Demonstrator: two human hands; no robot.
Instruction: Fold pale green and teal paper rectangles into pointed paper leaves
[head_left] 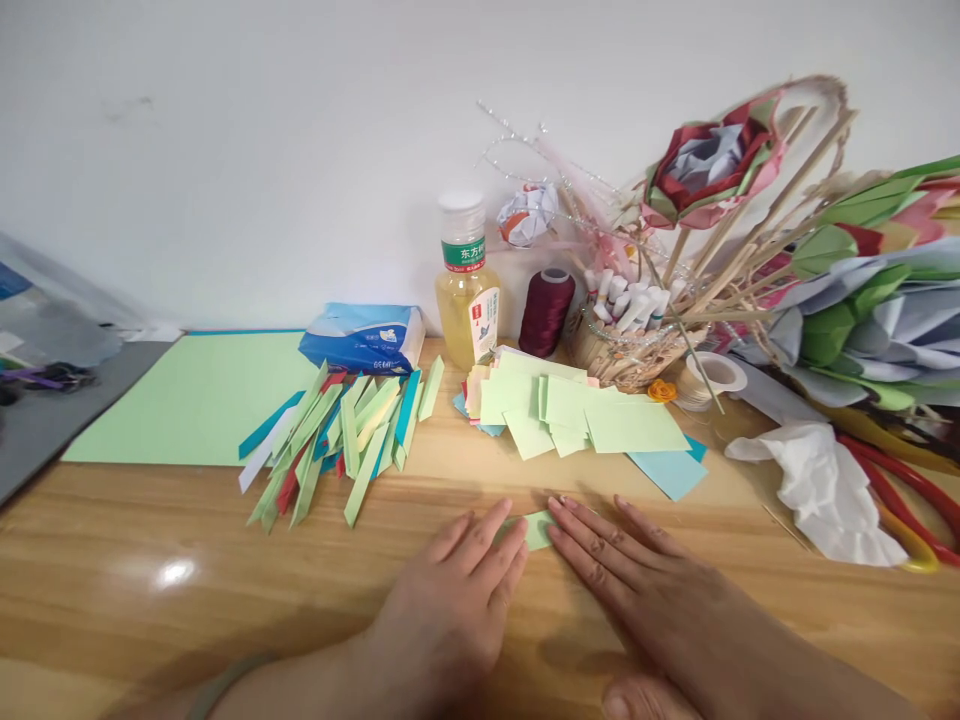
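My left hand (457,590) and my right hand (637,580) lie flat on the wooden table (150,570), fingers stretched out and meeting over a small light green paper piece (537,529). Most of that paper is hidden under my fingers; only a corner shows between the fingertips. Behind it sits a loose stack of light green and blue paper squares (577,415). To the left lies a heap of several folded green, blue and red paper strips (341,440).
A large green sheet (195,395) lies at the back left, a tissue pack (364,337) behind the strips. A drink bottle (466,285), dark red thread spool (546,310), basket of sticks (630,345), tape roll (712,375), paper flowers (862,290), crumpled tissue (825,485) and red scissors (911,500) crowd the right.
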